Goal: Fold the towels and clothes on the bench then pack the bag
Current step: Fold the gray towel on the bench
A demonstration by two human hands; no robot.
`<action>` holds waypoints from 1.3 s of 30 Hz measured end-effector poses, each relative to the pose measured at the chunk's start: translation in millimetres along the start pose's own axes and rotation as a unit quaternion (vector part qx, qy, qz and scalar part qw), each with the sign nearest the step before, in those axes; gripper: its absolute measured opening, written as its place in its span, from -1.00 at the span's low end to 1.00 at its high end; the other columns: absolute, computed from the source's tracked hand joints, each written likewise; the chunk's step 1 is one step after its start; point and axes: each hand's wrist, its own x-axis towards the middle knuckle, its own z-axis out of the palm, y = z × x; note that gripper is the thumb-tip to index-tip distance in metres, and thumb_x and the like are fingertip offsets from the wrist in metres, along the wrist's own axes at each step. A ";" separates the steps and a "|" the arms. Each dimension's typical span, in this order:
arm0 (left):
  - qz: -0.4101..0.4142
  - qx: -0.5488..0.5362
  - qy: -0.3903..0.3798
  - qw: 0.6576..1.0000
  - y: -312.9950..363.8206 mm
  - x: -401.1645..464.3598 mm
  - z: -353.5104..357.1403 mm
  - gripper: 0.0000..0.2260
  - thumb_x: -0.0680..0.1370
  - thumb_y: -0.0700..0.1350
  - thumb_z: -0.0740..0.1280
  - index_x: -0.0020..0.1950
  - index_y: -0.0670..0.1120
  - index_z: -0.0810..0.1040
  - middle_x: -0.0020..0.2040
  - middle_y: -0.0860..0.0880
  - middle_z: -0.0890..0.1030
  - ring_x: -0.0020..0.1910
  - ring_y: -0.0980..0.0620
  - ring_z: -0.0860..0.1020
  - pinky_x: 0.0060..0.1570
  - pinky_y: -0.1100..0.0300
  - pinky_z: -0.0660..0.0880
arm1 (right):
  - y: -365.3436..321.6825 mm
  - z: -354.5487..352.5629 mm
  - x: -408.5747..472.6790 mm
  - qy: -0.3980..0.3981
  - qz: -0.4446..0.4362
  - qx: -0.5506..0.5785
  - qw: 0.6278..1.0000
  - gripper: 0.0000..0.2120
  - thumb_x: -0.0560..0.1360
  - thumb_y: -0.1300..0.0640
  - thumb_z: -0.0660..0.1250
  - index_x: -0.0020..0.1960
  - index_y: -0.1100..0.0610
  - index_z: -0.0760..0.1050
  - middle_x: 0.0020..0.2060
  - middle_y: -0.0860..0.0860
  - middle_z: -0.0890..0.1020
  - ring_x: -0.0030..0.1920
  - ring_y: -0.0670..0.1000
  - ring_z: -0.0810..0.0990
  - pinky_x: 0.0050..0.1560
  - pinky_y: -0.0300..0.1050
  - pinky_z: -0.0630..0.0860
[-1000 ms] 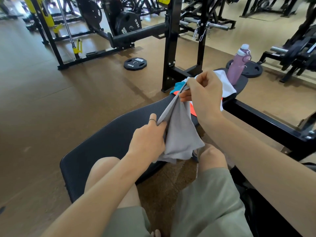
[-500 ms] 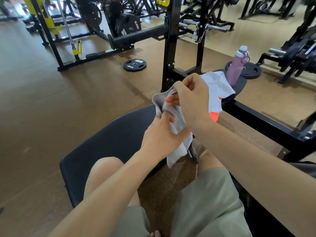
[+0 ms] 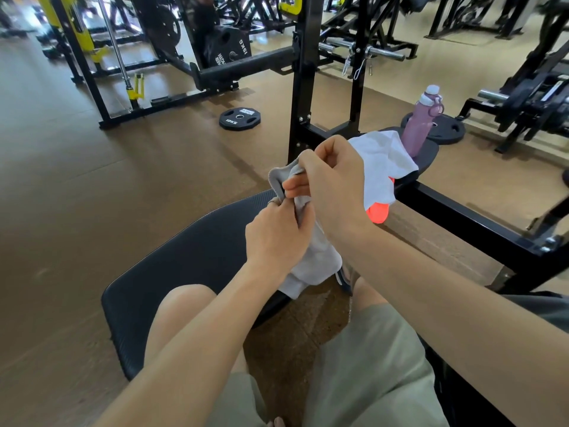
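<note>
Here both hands, left (image 3: 277, 238) and right (image 3: 334, 186), pinch the grey cloth (image 3: 314, 260) above the counter (image 3: 191, 257); its loose tail hangs off the edge, so a slipped grip could drop it on the floor.

Bench (image 3: 191, 257): we see black padding.
On it, far end: white towel (image 3: 381, 161), orange cloth (image 3: 377, 212), purple bottle (image 3: 418, 124) upright.
</note>
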 end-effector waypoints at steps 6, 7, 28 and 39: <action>-0.027 -0.035 -0.008 0.999 -4.9 3.1 3.7 -0.75 0.65 0.01 0.15 -0.11 -0.05 0.52 -0.18 0.02 0.56 -0.27 0.02 0.52 -0.27 0.13 0.44 | 2.7 -0.8 0.9 0.006 -0.011 0.009 1.000 -0.88 0.52 0.31 0.29 -0.16 0.20 0.38 -0.38 0.23 0.61 -0.45 0.07 0.65 -0.34 -0.08 0.64; -0.028 -0.028 -0.015 0.999 -9.3 3.8 4.8 -0.77 0.64 -0.01 0.17 -0.15 -0.05 0.50 -0.19 0.01 0.55 -0.30 0.04 0.51 -0.33 0.16 0.39 | 2.5 -2.4 1.6 0.012 -0.018 0.003 1.000 -0.88 0.51 0.32 0.28 -0.17 0.20 0.37 -0.39 0.24 0.61 -0.45 0.08 0.65 -0.34 -0.08 0.63; 0.190 0.020 -0.173 0.966 -86.0 3.9 -59.5 -0.71 0.70 0.12 0.09 -0.22 0.15 0.30 -0.28 0.13 0.44 -0.21 0.16 0.46 -0.24 0.21 0.36 | 25.6 -84.7 64.9 0.133 -0.044 -0.184 0.973 -0.86 0.57 0.22 0.34 -0.07 0.15 0.37 -0.31 0.04 0.53 -0.45 -0.04 0.63 -0.42 -0.25 0.57; 0.269 -0.101 -0.145 0.947 -41.4 26.1 -78.5 -0.77 0.61 -0.13 0.31 -0.22 -0.15 0.44 -0.30 -0.02 0.46 -0.27 0.02 0.43 -0.20 0.18 0.37 | 43.0 -71.1 31.0 -0.254 0.001 -0.332 0.908 -0.58 0.43 0.28 0.40 0.23 -0.02 0.48 0.22 -0.08 0.55 0.28 -0.02 0.50 0.29 -0.02 0.45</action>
